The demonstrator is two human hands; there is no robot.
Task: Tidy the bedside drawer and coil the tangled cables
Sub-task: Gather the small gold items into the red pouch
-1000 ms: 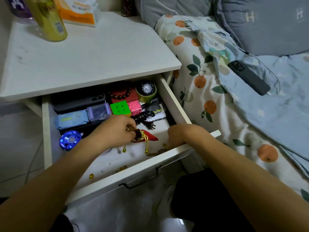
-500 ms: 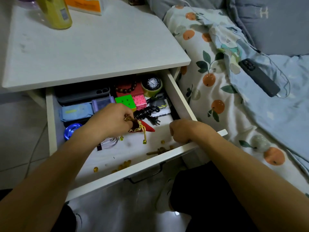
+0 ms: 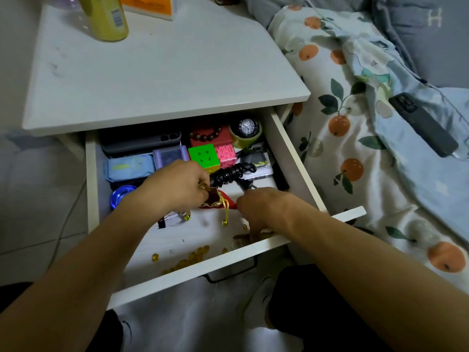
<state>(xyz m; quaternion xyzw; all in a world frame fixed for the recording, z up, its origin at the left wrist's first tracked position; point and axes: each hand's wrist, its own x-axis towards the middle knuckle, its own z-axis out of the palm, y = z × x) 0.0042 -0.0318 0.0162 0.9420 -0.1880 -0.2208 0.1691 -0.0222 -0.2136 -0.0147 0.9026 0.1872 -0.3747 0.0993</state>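
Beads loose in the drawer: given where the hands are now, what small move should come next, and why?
Probably drop what the right hand gathers into the red pouch. The left hand pinches the pouch by its mouth, the right hand is down among the beads scattered along the drawer front, and many remain loose. The black cable can likely wait.

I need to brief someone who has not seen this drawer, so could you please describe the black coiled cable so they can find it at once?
Start at the open white drawer under the bedside tabletop and look at its right half. Just in front of the green puzzle cube and pink cube, between the two hands, lies the black coiled cable. It is the only black, spring-like bundle there.
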